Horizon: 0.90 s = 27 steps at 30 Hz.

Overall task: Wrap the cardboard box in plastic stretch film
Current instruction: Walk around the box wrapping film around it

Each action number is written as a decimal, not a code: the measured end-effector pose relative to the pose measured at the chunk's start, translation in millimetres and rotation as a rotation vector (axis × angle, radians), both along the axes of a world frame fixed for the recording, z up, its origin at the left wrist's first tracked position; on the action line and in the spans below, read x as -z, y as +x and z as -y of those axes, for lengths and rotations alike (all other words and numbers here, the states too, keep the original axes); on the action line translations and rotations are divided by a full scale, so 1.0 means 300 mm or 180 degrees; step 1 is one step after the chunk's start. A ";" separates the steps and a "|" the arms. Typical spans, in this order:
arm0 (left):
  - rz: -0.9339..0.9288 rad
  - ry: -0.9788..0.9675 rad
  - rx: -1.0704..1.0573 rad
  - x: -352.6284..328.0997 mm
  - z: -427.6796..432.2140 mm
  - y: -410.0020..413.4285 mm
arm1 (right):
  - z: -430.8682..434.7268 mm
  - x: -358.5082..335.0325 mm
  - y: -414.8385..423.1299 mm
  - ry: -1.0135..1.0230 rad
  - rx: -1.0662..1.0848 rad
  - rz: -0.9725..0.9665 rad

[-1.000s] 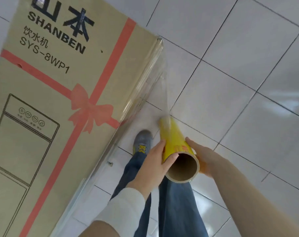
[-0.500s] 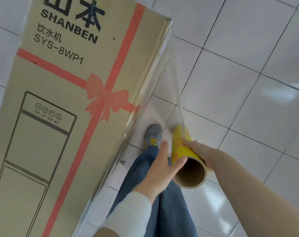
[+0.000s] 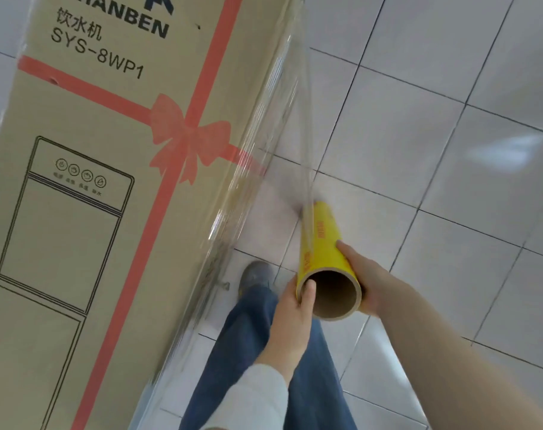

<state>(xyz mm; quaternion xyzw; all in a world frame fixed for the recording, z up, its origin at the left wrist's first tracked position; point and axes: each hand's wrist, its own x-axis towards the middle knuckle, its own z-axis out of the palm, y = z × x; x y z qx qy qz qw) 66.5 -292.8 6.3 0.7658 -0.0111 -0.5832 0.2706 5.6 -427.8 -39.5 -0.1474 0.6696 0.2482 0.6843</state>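
The tall tan cardboard box [image 3: 108, 212], printed with a pink ribbon and an appliance outline, stands on end and fills the left half of the frame, resting on the white tiled floor [image 3: 450, 181]. The yellow roll of stretch film [image 3: 322, 243], wound on a brown cardboard core, sits at centre right, near the box's right edge but apart from it. My left hand [image 3: 290, 311] cups the near end of the roll from the left, thumb hooked over the core's rim. My right hand [image 3: 366, 280] grips it from the right, fingers curled along the yellow surface. Neither hand is free. A clear sheet of plastic film [image 3: 282, 135] runs taut from the roll up to the box's right-hand corner, where glossy layers lie along that edge. I can make out no film on the printed front face. Judgement: the wrap is started and anchored at the corner, but the front face is yet to be covered; faces out of view cannot be assessed. My grey shoe [image 3: 254, 274] and blue jeans [image 3: 257, 352] are at lower centre, close to the box's base.
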 end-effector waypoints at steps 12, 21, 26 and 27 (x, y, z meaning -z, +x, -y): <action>-0.0593 -0.0389 0.1822 0.043 -0.086 0.233 | -0.200 0.032 0.078 -0.0051 -0.1481 -0.0013; -0.0010 -0.0510 0.0431 0.018 -0.277 0.100 | -0.268 0.037 -0.036 0.0021 -0.0227 0.0075; 0.0280 -0.0321 0.0316 -0.008 -0.387 -0.066 | -0.345 0.018 -0.061 0.0005 -0.0273 0.0067; 0.0258 -0.0313 0.0352 -0.007 -0.406 -0.065 | -0.358 0.019 -0.069 0.0008 -0.0337 0.0061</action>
